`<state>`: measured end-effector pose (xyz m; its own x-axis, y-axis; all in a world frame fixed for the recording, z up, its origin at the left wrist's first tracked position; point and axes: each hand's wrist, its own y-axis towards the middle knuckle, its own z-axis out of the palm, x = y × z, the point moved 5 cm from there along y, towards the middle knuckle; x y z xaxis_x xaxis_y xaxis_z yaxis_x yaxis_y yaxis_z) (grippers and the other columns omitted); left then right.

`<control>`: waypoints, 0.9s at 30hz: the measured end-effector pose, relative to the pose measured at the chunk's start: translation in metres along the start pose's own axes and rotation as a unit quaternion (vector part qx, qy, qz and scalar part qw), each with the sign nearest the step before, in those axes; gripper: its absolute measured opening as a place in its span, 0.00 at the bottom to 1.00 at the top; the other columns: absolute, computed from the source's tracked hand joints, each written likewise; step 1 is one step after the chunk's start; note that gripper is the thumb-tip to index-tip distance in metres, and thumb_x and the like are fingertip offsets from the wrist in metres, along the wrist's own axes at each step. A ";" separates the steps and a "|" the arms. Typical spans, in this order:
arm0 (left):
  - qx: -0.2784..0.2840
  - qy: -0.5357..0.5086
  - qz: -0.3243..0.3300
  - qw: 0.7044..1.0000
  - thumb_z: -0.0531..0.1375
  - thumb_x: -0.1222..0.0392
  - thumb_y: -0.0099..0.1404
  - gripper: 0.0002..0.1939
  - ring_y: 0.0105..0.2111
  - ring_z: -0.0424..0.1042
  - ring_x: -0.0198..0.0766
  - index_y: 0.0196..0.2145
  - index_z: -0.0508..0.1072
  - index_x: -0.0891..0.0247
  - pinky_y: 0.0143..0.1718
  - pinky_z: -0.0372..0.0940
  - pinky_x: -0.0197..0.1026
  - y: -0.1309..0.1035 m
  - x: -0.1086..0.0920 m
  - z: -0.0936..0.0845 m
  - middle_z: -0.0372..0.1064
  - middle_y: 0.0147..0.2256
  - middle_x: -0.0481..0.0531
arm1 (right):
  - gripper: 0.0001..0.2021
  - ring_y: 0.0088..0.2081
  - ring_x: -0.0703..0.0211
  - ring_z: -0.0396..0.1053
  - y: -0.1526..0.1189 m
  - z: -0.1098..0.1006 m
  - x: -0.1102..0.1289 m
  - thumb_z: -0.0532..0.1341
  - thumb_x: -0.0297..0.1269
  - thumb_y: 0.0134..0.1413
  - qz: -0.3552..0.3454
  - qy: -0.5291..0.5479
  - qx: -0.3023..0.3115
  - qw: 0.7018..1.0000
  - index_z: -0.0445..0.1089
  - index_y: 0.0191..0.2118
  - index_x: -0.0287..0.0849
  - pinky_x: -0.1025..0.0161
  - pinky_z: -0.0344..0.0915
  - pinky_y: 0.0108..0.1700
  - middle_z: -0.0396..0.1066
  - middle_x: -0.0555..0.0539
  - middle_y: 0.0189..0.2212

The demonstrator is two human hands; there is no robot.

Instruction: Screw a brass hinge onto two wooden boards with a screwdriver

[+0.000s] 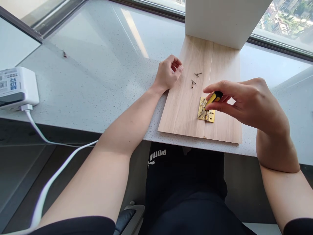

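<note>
My right hand (246, 101) pinches a short screwdriver (214, 98) with a yellow and black handle between thumb and fingers. Its shaft slants down to the left, and the tip meets the left part of a brass-coloured hinge (210, 117). The hinge lies flat across the seam between two light wood-grain boards (183, 111). Several small screws (193, 83) lie loose on the left board, above the hinge. At that board's left edge rests my left hand (168, 72), its fingers loosely curled with nothing visible in them.
A tall white panel (217, 19) stands at the far end of the boards. The speckled pale countertop (97, 65) runs along the windows. On the left sits a white power adapter (26, 85) with a white cable (56, 176) hanging past the counter edge.
</note>
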<state>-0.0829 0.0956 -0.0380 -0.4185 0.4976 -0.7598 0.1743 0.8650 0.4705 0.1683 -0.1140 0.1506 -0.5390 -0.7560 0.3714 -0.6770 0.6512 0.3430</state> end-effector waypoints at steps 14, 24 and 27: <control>-0.014 0.001 0.000 1.000 0.74 0.35 0.83 0.23 0.42 0.72 0.40 0.45 0.73 0.55 0.43 0.73 0.51 0.001 0.000 0.001 0.77 0.41 0.48 | 0.29 0.25 0.60 0.53 0.006 0.018 -0.005 0.64 0.68 0.82 0.011 -0.098 -0.087 0.991 0.70 0.37 0.48 0.55 0.53 0.30 0.61 0.55 0.23; -0.016 -0.004 0.021 1.000 0.73 0.28 0.81 0.26 0.41 0.74 0.41 0.46 0.76 0.53 0.42 0.74 0.50 0.002 0.007 0.001 0.80 0.42 0.50 | 0.09 0.28 0.61 0.68 0.003 0.011 0.005 0.70 0.43 0.81 -0.023 -0.030 -0.041 0.998 0.71 0.50 0.48 0.59 0.68 0.33 0.75 0.54 0.32; -0.022 -0.011 0.030 0.999 0.70 0.24 0.81 0.29 0.42 0.76 0.44 0.45 0.76 0.53 0.41 0.74 0.51 0.002 0.007 0.001 0.80 0.42 0.52 | 0.08 0.27 0.60 0.69 0.000 -0.004 0.009 0.71 0.43 0.80 -0.026 -0.048 -0.080 0.995 0.72 0.51 0.50 0.58 0.72 0.33 0.77 0.54 0.33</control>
<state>-0.0848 0.1004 -0.0425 -0.3884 0.5509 -0.7387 0.1591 0.8297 0.5351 0.1656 -0.1203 0.1570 -0.5557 -0.7867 0.2689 -0.6205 0.6077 0.4957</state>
